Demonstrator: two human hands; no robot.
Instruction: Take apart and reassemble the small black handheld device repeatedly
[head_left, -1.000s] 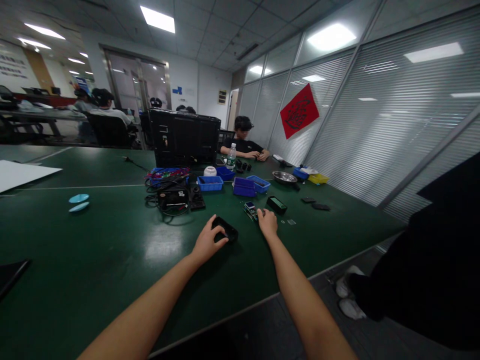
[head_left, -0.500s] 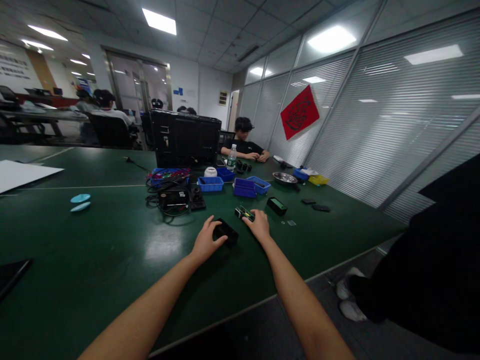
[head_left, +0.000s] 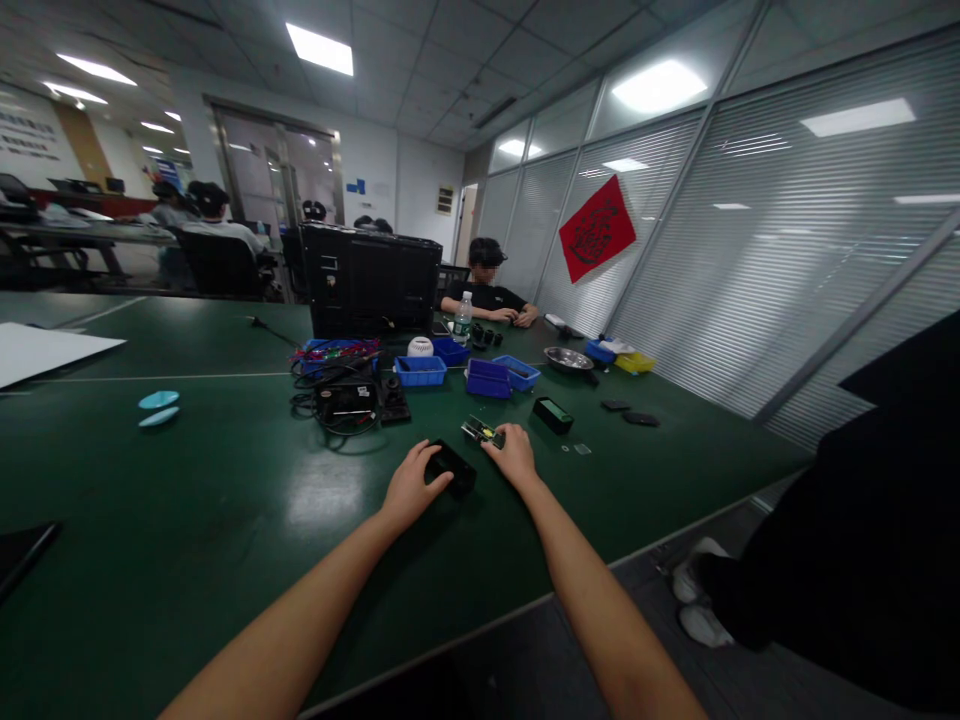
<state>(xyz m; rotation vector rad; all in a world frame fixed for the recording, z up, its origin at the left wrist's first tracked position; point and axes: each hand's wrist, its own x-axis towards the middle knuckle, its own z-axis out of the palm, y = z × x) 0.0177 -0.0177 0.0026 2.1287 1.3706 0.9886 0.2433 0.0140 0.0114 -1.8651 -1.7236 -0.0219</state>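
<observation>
My left hand grips a black rectangular box-like housing by its left side, with the thumb along the near edge. My right hand has its fingers closed on a small circuit board with a yellow part and a silvery end, just beyond the housing. Part of the board is hidden by the fingers. Right of that hand lies a black case with a greenish window. Near it are a small clear square piece and a tiny ring.
Beyond the hands stand blue bins, a baseball, a bottle and a metal bowl. A black device with cables is left. A co-worker sits across the green table; another person stands right.
My right hand has shifted slightly left with the circuit board, which has turned a little and shows more of its face. My left hand and the housing have hardly moved.
</observation>
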